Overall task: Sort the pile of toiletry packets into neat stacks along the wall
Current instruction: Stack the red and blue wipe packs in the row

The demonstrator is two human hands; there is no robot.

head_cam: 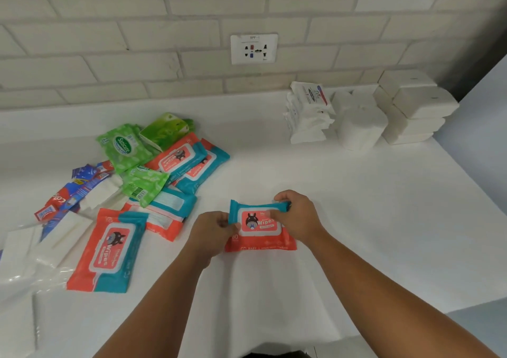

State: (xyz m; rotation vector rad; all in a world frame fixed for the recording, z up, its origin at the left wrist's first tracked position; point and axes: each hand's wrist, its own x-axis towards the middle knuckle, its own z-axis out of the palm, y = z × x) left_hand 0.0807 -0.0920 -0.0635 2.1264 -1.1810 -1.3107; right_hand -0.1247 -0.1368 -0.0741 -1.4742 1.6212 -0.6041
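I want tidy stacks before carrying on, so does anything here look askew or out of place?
Yes. The white packet stack by the wall leans, its top packet tilted. The pile at left is jumbled, packets overlapping at odd angles. The wipes packet gripped by left hand and right hand looks undamaged.

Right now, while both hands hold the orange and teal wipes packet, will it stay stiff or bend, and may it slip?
The wipes packet probably flexes, not stiff: its teal edge creases where the left hand and right hand pinch it. Its glossy film may be slippery. Flat and broad, it should not roll.
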